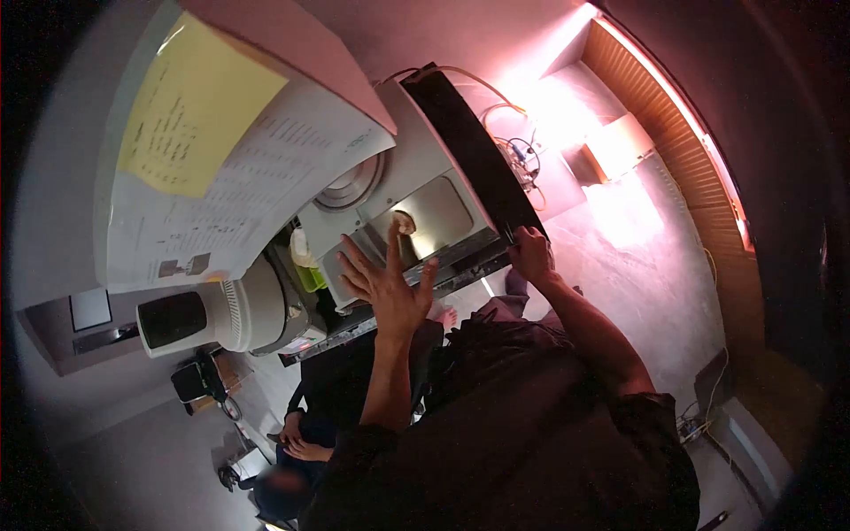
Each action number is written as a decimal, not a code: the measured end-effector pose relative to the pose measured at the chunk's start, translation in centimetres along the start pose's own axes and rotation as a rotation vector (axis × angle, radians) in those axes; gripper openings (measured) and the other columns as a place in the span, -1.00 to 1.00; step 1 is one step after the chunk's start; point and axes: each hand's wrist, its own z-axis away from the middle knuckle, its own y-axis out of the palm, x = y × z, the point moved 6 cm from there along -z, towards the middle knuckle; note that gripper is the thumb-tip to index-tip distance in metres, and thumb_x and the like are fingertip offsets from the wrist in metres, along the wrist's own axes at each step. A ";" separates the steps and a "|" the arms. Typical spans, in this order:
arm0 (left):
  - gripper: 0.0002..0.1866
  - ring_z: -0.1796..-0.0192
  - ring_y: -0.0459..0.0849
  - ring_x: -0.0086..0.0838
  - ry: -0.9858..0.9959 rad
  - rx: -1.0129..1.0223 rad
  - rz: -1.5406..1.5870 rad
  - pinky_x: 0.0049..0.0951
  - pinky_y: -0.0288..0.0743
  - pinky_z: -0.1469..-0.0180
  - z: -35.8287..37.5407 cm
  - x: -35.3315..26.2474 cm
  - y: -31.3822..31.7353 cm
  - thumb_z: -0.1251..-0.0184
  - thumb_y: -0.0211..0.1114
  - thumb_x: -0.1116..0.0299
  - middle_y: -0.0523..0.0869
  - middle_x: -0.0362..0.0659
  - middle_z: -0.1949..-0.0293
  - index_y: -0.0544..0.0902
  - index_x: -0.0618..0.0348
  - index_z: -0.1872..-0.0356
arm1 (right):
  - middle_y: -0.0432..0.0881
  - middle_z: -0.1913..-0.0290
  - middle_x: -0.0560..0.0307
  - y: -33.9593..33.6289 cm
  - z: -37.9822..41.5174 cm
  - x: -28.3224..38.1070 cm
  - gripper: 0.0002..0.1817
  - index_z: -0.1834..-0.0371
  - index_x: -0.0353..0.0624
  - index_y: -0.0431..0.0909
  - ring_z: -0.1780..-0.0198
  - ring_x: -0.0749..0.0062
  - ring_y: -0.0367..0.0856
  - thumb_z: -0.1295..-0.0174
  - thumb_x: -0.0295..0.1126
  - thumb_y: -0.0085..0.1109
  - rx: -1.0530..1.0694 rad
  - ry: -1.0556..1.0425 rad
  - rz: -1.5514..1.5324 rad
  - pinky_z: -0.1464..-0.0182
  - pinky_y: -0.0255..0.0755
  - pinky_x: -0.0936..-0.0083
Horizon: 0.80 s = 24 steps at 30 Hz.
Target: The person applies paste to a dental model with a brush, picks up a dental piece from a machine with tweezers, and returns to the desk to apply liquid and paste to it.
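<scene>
My left hand is open, fingers spread over the grey metal top of a machine. Its index fingertip is right at a small brown lump, which lies at the edge of a lit, shiny recessed plate. My right hand is closed at the black edge of the bench, fingers curled; I cannot tell what is in them. A round metal ring is set into the top beyond my left hand.
A printed sheet with a yellow note covers a pale box at upper left. Near it stands a white rounded device. A seated person is close below left. Cables and a cardboard box lie at right.
</scene>
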 end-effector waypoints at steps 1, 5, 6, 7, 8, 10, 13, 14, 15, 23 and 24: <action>-0.15 -0.65 -0.36 0.55 -0.005 0.025 -0.003 0.64 -0.36 -0.49 0.0 0.1 -0.1 -0.39 0.22 -0.43 -0.29 0.39 -0.68 0.37 -0.35 -0.62 | 0.65 0.10 -0.21 0.3 -0.1 -0.2 -0.57 -0.02 -0.16 0.60 0.08 -0.23 0.71 -0.10 -0.31 0.50 0.030 -0.001 -0.009 0.06 0.61 -0.08; -0.18 -0.66 -0.37 0.54 -0.023 0.010 0.071 0.65 -0.40 -0.49 0.0 0.1 -0.5 -0.38 0.27 -0.40 -0.31 0.36 -0.69 0.44 -0.32 -0.59 | 0.65 0.04 -0.24 0.3 -0.5 0.5 -0.60 -0.04 -0.15 0.58 -0.03 -0.30 0.71 -0.16 -0.31 0.46 0.085 0.031 0.046 -0.05 0.61 -0.10; -0.19 -0.67 -0.38 0.51 -0.024 0.000 0.097 0.65 -0.41 -0.50 0.0 0.1 -0.7 -0.39 0.28 -0.39 -0.31 0.33 -0.69 0.45 -0.31 -0.58 | 0.65 0.03 -0.23 0.6 -0.7 0.4 -0.60 -0.04 -0.15 0.58 -0.03 -0.30 0.71 -0.17 -0.31 0.45 0.092 0.044 0.061 -0.05 0.62 -0.10; -0.19 -0.66 -0.38 0.52 -0.020 0.008 0.089 0.65 -0.42 -0.50 0.0 0.2 -0.5 -0.39 0.28 -0.38 -0.32 0.33 -0.69 0.45 -0.32 -0.58 | 0.66 0.03 -0.23 0.9 -1.0 0.2 -0.61 -0.03 -0.16 0.58 -0.03 -0.30 0.72 -0.18 -0.31 0.45 0.098 0.057 0.076 -0.05 0.62 -0.10; -0.20 -0.66 -0.38 0.52 -0.015 0.016 0.081 0.65 -0.42 -0.49 0.0 0.4 -0.3 -0.39 0.28 -0.38 -0.32 0.32 -0.70 0.44 -0.32 -0.58 | 0.67 0.02 -0.22 1.1 -1.2 0.1 -0.61 -0.03 -0.17 0.58 -0.03 -0.30 0.72 -0.19 -0.31 0.44 0.104 0.071 0.091 -0.06 0.62 -0.10; -0.20 -0.66 -0.37 0.54 -0.002 0.021 0.058 0.66 -0.41 -0.49 0.1 0.5 -0.1 -0.39 0.26 -0.39 -0.30 0.35 -0.69 0.44 -0.34 -0.59 | 0.68 0.01 -0.22 1.2 -1.7 0.1 -0.63 -0.02 -0.18 0.59 -0.03 -0.30 0.72 -0.19 -0.32 0.43 0.115 0.066 0.103 -0.06 0.62 -0.10; -0.20 -0.64 -0.36 0.59 0.019 0.011 0.030 0.67 -0.37 -0.48 0.1 0.5 -0.1 -0.39 0.23 -0.41 -0.26 0.40 -0.67 0.43 -0.36 -0.59 | 0.70 0.01 -0.23 1.1 -2.0 0.1 -0.67 0.02 -0.20 0.61 -0.04 -0.30 0.73 -0.19 -0.34 0.42 0.107 0.055 0.093 -0.06 0.62 -0.11; -0.20 -0.64 -0.37 0.59 0.021 0.009 0.030 0.67 -0.37 -0.48 0.0 0.5 -0.1 -0.40 0.23 -0.41 -0.26 0.40 -0.67 0.43 -0.36 -0.59 | 0.70 0.01 -0.24 1.1 -2.0 0.1 -0.69 0.04 -0.20 0.61 -0.04 -0.30 0.73 -0.19 -0.35 0.42 0.100 0.051 0.085 -0.06 0.62 -0.11; -0.20 -0.64 -0.37 0.58 0.024 0.007 0.030 0.67 -0.37 -0.48 0.0 0.5 -0.2 -0.40 0.23 -0.40 -0.26 0.40 -0.67 0.44 -0.35 -0.58 | 0.71 0.02 -0.24 1.0 -2.1 0.0 -0.70 0.07 -0.21 0.62 -0.04 -0.29 0.73 -0.18 -0.36 0.41 0.094 0.061 0.081 -0.07 0.62 -0.11; -0.27 -0.68 -0.32 0.45 0.015 0.005 0.078 0.58 -0.38 -0.53 -0.1 0.3 -0.4 -0.40 0.35 -0.27 -0.24 0.31 -0.70 0.54 -0.24 -0.52 | 0.73 0.25 -0.25 -0.3 -2.4 -2.1 -0.77 0.18 -0.33 0.59 0.06 -0.17 0.78 -0.20 -0.40 0.34 0.063 0.156 -0.156 -0.01 0.62 0.01; -0.28 -0.68 -0.28 0.44 0.013 0.002 0.079 0.57 -0.36 -0.53 -0.1 0.3 -0.5 -0.40 0.35 -0.26 -0.21 0.31 -0.70 0.57 -0.19 -0.50 | 0.72 0.29 -0.20 -0.4 -2.4 -3.4 -0.77 0.19 -0.33 0.58 0.11 -0.11 0.78 -0.21 -0.39 0.32 0.019 0.177 -0.258 0.03 0.62 0.04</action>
